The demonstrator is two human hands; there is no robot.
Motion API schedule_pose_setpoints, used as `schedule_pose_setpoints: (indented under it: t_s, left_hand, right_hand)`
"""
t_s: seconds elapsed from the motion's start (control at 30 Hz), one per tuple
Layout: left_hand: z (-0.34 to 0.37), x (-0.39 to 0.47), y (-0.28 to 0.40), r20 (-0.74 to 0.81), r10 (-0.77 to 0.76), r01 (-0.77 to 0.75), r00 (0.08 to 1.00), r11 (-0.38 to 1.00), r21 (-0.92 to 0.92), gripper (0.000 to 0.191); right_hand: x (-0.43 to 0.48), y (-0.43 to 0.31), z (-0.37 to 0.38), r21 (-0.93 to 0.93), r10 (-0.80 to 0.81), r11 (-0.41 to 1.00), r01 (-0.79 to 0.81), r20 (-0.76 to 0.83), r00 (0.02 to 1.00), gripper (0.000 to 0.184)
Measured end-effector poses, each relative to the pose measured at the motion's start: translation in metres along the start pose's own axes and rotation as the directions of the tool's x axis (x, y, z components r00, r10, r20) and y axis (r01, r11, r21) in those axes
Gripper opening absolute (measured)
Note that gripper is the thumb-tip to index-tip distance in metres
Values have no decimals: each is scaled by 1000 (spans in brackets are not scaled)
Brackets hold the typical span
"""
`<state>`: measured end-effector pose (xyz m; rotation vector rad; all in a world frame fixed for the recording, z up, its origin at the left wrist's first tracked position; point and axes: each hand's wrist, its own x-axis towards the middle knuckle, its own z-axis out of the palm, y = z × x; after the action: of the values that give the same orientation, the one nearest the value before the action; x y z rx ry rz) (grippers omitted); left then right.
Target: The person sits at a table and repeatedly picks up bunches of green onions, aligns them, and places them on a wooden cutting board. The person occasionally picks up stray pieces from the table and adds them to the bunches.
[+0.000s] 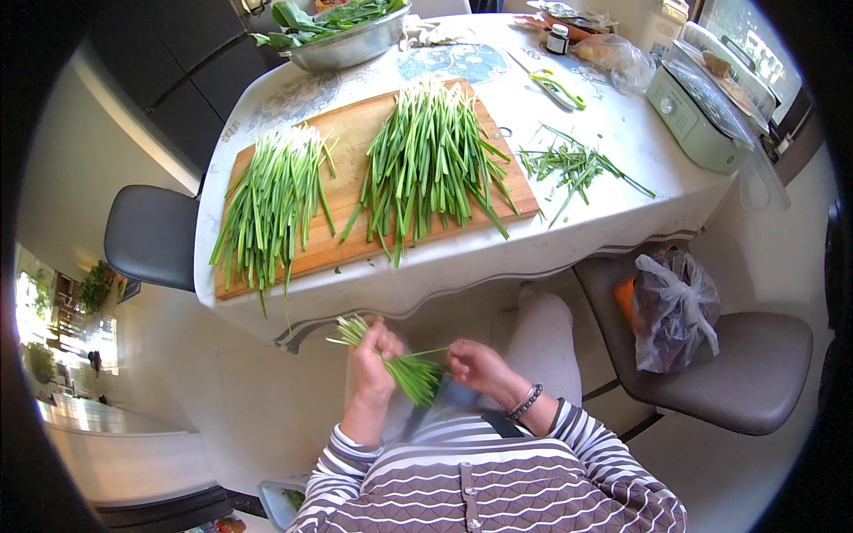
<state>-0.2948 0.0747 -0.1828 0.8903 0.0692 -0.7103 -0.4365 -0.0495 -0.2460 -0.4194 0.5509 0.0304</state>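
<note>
My left hand [377, 360] is closed around a bunch of garlic chives [414, 381] above my lap, with the pale ends pointing up and left. Between the fingertips of my right hand [476, 364] is the end of a single thin green blade that runs across to the bunch. Beyond my hands, a wooden cutting board [353, 130] lies on the table and bears two piles of chives, a smaller left pile [273, 200] and a larger right pile [433, 160]. Loose chive scraps [573, 163] lie on the cloth to the right of the board.
A metal basin of leafy greens [346, 50] stands at the table's far left. Green-handled scissors or a peeler [558, 90] and a pale green appliance [693, 126] are at the right. A tied plastic bag [673, 313] rests on the right chair [746, 366]. Another chair [152, 233] stands left.
</note>
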Motion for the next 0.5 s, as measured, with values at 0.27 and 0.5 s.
schedule_pose_setpoints:
  t_s: [0.27,0.5]
  left_hand:
    - [6,-4,2,11,60,-60,998,998,-3,6]
    - [12,-6,28,135,148,-157,980,986,53,7]
  right_hand:
    - [-3,-10,-9,198,29,979,-38,51,998,8]
    - [-40,-47,-7,14,-92,996,92,27,995,10]
